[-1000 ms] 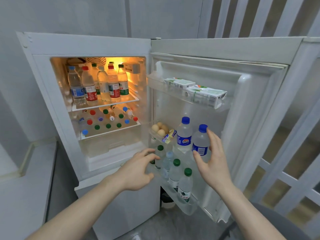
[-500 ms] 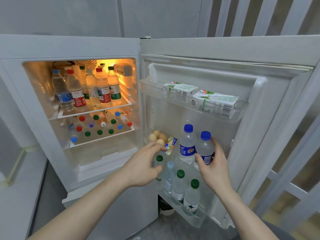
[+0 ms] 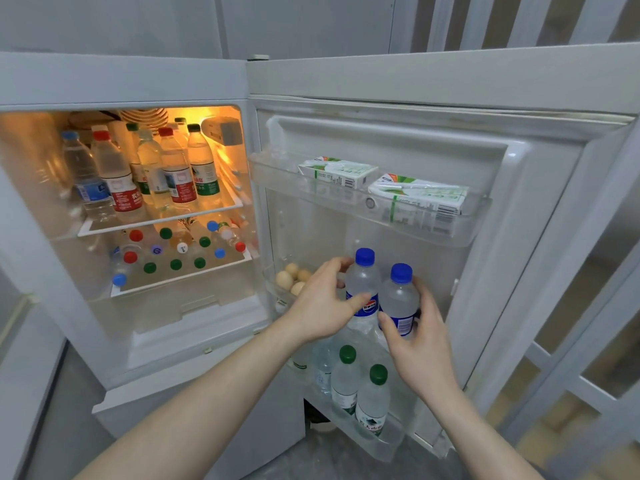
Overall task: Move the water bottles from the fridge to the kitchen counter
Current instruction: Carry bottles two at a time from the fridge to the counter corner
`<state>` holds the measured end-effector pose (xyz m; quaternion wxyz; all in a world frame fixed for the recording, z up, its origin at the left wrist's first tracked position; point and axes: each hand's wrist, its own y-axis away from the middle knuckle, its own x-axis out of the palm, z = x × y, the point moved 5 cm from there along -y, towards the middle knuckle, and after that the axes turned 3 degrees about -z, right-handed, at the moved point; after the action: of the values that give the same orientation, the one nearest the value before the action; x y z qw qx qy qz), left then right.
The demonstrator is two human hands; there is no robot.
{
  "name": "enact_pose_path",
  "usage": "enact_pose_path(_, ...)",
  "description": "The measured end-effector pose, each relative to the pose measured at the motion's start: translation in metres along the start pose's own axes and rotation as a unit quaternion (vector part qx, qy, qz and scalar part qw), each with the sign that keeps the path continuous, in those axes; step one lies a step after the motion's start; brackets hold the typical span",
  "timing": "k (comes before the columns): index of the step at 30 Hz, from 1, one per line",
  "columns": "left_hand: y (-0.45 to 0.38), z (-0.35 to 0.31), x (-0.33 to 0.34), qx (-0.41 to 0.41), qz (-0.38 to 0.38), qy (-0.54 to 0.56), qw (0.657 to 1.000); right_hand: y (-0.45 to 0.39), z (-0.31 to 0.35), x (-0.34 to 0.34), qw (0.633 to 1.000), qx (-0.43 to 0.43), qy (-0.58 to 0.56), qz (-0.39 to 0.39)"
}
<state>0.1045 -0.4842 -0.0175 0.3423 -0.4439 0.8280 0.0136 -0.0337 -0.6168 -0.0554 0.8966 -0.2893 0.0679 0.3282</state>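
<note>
Fridge (image 3: 194, 81): white, door swung wide to the right, interior lit amber.
Left hand (image 3: 322, 306): grip curled round the taller blue-capped bottle (image 3: 363, 289) in the door, thumb across its label.
Right hand (image 3: 419, 344): grip wrapped round the shorter blue-capped bottle (image 3: 400, 303), fingers behind it, thumb in front.
Task bottles: both blue-capped ones stand side by side, touching, at the door's middle level.
Lower door rack (image 3: 384, 448): two green-capped bottles (image 3: 374, 396) plainly seen, plus at least one more clear bottle partly hidden under the left wrist.
Egg tray (image 3: 277, 289): four eggs (image 3: 284, 279) visible, just left of the left hand and close beside its knuckles.
Top door shelf (image 3: 460, 233): two green-and-white cartons (image 3: 419, 195) lying flat, above the hands.
Upper inner shelf (image 3: 159, 223): roughly seven upright bottles, caps red, green and blue; the back ones overlap, so the count is uncertain.
Lower inner shelf (image 3: 180, 278): a crowd of bottles seen from above by their caps, about fifteen.
Edges: the top door shelf overhangs the two held bottles; open air lies toward the viewer.
Surroundings: white slatted partition (image 3: 588, 341) to the right of the door, grey floor (image 3: 329, 459) below.
</note>
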Motion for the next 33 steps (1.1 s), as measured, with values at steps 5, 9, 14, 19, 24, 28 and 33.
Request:
enact_pose_path(5, -0.002, 0.003, 0.008, -0.013, -0.022, 0.027, 0.999, -0.005, -0.004, -0.002, 1.000, -0.003, -0.002, 0.010)
enact_pose_path(9, -0.002, 0.004, 0.013, -0.031, -0.041, 0.070, 0.996, -0.008, -0.008, -0.005, 1.000, -0.006, 0.000, 0.013)
enact_pose_path(14, 0.009, 0.006, 0.016, -0.028, -0.073, 0.170, 0.982, -0.013, -0.015, -0.006, 1.000, -0.010, -0.007, 0.014)
enact_pose_path(19, 0.032, -0.002, 0.002, -0.012, -0.148, 0.205, 0.967, -0.013, -0.019, -0.007, 0.999, -0.017, -0.046, 0.012)
enact_pose_path(24, 0.064, -0.024, -0.027, 0.004, -0.182, 0.165, 0.969, -0.008, -0.010, -0.011, 0.994, -0.033, -0.101, 0.024)
enact_pose_path(28, 0.099, -0.035, -0.064, 0.045, -0.212, 0.087, 0.972, 0.001, 0.020, -0.009, 0.990, -0.078, -0.116, 0.033)
enact_pose_path(33, 0.155, -0.024, -0.100, 0.021, -0.238, 0.054, 0.970, 0.021, 0.074, 0.008, 0.978, -0.098, -0.176, 0.050)
